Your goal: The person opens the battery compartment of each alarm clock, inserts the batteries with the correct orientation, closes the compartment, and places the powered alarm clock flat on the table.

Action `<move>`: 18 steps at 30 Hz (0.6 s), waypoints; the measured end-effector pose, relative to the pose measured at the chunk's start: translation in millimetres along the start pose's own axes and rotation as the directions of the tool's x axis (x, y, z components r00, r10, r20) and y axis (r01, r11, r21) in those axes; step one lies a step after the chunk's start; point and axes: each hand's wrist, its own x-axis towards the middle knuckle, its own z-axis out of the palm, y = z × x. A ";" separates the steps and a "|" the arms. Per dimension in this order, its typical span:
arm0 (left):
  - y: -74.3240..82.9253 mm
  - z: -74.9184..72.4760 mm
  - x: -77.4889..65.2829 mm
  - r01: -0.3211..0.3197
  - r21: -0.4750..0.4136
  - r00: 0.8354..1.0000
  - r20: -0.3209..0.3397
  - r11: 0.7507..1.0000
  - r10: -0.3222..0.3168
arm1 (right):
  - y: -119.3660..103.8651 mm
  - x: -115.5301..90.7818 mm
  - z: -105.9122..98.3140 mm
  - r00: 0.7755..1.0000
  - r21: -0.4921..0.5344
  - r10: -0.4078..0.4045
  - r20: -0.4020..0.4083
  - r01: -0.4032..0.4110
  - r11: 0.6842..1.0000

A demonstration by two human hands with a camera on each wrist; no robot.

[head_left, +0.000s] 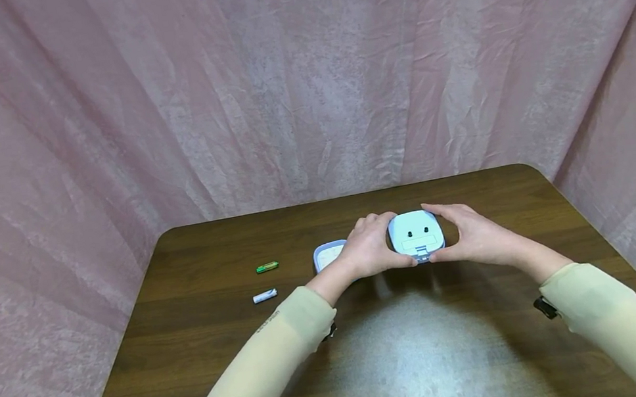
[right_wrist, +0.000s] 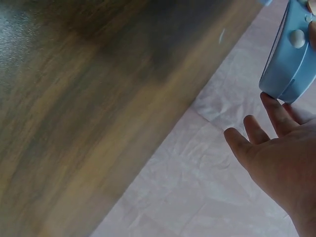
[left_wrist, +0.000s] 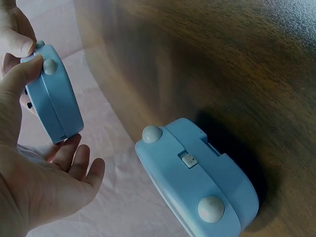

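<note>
Between both hands a small light blue alarm clock (head_left: 413, 222) is held up above the table, its back facing the head camera. Two black knobs and a rectangular panel show on that back. The left hand (head_left: 367, 250) grips its left side, thumb at the lower edge and fingers at the top. On the opposite side the right hand (head_left: 480, 238) grips it the same way. White round feet show on the clock's edge in the left wrist view. A second light blue clock (left_wrist: 190, 180) stands on the table, partly hidden behind the left hand in the head view.
A green battery (head_left: 267, 267) and a white-and-blue battery (head_left: 265, 296) lie on the left part of the brown wooden table (head_left: 211, 350). Pink curtains (head_left: 305, 94) hang behind the table and along its sides.
</note>
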 end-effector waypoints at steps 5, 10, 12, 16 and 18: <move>-0.1 4.4 3.1 -0.002 0.025 1.000 0.012 1.000 0.002 | 4.8 -0.1 2.0 0.999 0.001 0.030 0.021 -0.030 1.000; -0.7 9.2 6.7 -0.010 0.043 0.999 0.039 0.999 0.009 | 9.3 0.7 3.3 0.999 -0.005 0.036 0.030 -0.036 0.999; -0.7 11.2 8.1 -0.012 0.062 0.999 0.052 0.998 0.008 | 12.2 1.3 4.6 0.999 -0.009 0.035 0.033 -0.035 0.999; 0.2 14.2 10.1 -0.008 0.106 0.997 0.072 0.994 0.000 | 19.3 2.8 7.9 0.998 -0.017 0.038 0.043 -0.037 0.999; 1.2 14.8 10.3 -0.005 0.123 0.997 0.079 0.992 -0.005 | 22.4 3.4 9.3 0.998 -0.017 0.039 0.048 -0.038 0.999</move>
